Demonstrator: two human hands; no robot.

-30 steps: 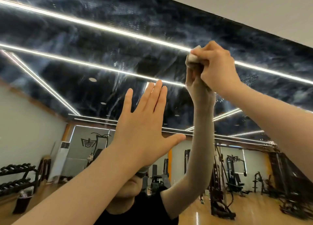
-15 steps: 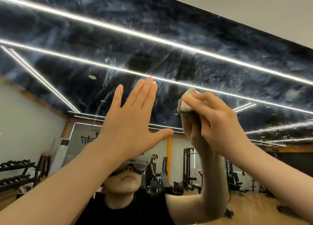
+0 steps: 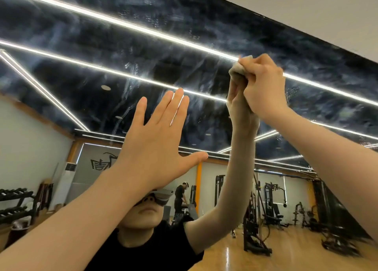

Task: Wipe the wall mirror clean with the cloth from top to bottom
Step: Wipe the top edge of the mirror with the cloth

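Observation:
The wall mirror (image 3: 102,52) fills nearly the whole view, its upper glass streaked with smears and droplets. It reflects a dark ceiling with bright light strips and a gym. My right hand (image 3: 263,86) grips a small bunched pale cloth (image 3: 238,67) and presses it on the glass high up, right of centre. My left hand (image 3: 157,146) lies flat on the mirror with fingers straight and spread, lower and to the left of the cloth. My own reflection in a black shirt shows below the hands.
The mirror's top edge (image 3: 306,28) runs diagonally at upper right, with plain wall (image 3: 306,3) above it. Reflected in the glass are a dumbbell rack (image 3: 14,205), weight machines (image 3: 272,205), another person (image 3: 180,197) and a wooden floor.
My right hand with the cloth went down the glass to mid height, then came back up to the high spot. My left hand stayed flat on the mirror.

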